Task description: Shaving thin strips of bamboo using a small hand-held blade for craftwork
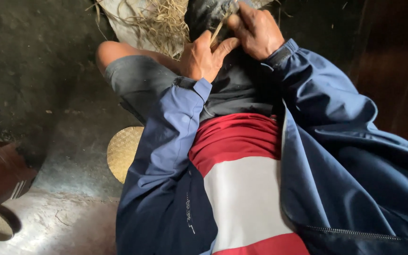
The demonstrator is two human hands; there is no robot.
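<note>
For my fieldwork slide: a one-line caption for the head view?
Seated person's left hand and right hand pinch a dry straw strand beside loose straw.

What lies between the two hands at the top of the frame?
In the head view, a thin pale straw strand runs up between the left hand and the right hand. Both pinch it; the thumbs nearly meet, with dark cloth behind.

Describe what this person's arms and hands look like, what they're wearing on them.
Both arms are covered by long sleeves of a dark blue, smooth zip-up jacket; the left sleeve and right sleeve end in plain cuffs at the wrists. The left hand and right hand are bare: no gloves.
</note>
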